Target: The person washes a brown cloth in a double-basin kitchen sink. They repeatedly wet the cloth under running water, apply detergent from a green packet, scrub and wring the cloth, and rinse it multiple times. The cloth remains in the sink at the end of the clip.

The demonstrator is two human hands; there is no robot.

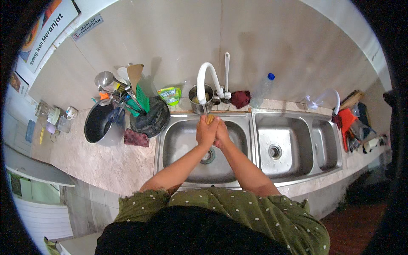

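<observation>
Water runs from the white curved faucet (204,76) onto my two hands above the left steel sink basin (178,159). My left hand (206,132) and my right hand (222,132) are pressed together around a small yellowish-brown thing (209,119), perhaps a sponge; only its top shows between them. Which hand grips it cannot be told. Behind my hands, a steel cup (193,106) stands at the sink's back edge. A dark red cloth (240,98) lies right of the faucet base, and a green detergent pouch (171,96) leans against the wall at the left.
Left on the counter stand a grey pot (111,137), a black stone mortar (153,119) with utensils about it, and a dark red sponge (136,138). A plastic bottle (263,89) stands behind the right double basin (283,134). Orange and clear utensils (347,122) crowd the far right.
</observation>
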